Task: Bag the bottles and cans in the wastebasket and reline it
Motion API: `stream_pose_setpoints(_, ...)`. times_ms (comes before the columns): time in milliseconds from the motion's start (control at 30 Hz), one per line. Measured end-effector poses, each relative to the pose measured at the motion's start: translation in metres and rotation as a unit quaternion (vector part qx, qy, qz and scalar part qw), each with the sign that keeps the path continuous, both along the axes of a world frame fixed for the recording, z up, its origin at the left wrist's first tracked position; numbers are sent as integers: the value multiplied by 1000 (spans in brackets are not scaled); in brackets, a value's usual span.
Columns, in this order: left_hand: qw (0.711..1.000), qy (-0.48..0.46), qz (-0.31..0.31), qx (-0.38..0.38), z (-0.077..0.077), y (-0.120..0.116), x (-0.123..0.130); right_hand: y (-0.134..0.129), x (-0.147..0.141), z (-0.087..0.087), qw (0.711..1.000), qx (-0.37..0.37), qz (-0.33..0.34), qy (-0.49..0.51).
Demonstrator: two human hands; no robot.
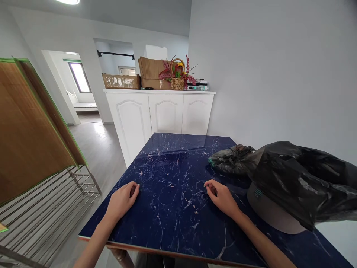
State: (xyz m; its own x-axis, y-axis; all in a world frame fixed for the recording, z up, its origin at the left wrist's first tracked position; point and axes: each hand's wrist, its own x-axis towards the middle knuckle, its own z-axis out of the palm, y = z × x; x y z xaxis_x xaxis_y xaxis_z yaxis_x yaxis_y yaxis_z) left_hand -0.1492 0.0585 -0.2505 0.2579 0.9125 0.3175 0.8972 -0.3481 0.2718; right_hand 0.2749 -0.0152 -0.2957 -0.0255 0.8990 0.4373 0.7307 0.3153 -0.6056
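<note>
My left hand (122, 201) rests on the left part of a dark blue marble-patterned table (173, 201), its fingers curled in a loose fist with nothing visible in it. Across from it, my right hand (223, 198) also lies on the tabletop, fingers curled inward and holding nothing that I can see. To the right of that hand is a grey bin (272, 210) lined with a big black plastic bag (295, 178). A smaller knotted black bag (231, 159) lies on the table beyond the right hand.
Behind the table stands a white cabinet (167, 111), bearing cardboard boxes (121, 81), a wicker flower basket (177, 84) and a clear bottle (199, 88). At left is a metal rack (41, 219) with a brown woven mat (30, 126) over it. A wall borders the right.
</note>
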Motion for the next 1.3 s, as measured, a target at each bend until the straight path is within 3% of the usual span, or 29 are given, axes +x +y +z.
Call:
stream_pose_setpoints(433, 1000, -10, 5, -2, -1, -3, 2, 0, 3, -5, 999, 30, -24, 13)
stream_pose_setpoints(667, 1000, -5, 7, 1, -4, -2, 0, 4, 14, -7, 987, 113, -118, 3)
stream_pose_setpoints(833, 1000, -5, 2, 2, -5, -1, 0, 26, 45, 4, 949, 196, -247, -5)
stream_pose_setpoints(933, 1000, -2, 0, 3, -4, -1, 0, 49, 67, 7, 934, 194, -300, -23)
stream_pose_setpoints(1033, 1000, -1, -1, 6, -4, -1, 0, 70, 82, 0, 923, 171, -343, -42)
stream_pose_setpoints(1167, 1000, 1, 0, 9, -4, -2, 1, 82, 87, -17, 918, 147, -361, -73)
stream_pose_setpoints(1300, 1000, 9, -8, 7, -5, 0, 3, 80, 80, -23, 929, 149, -322, -110)
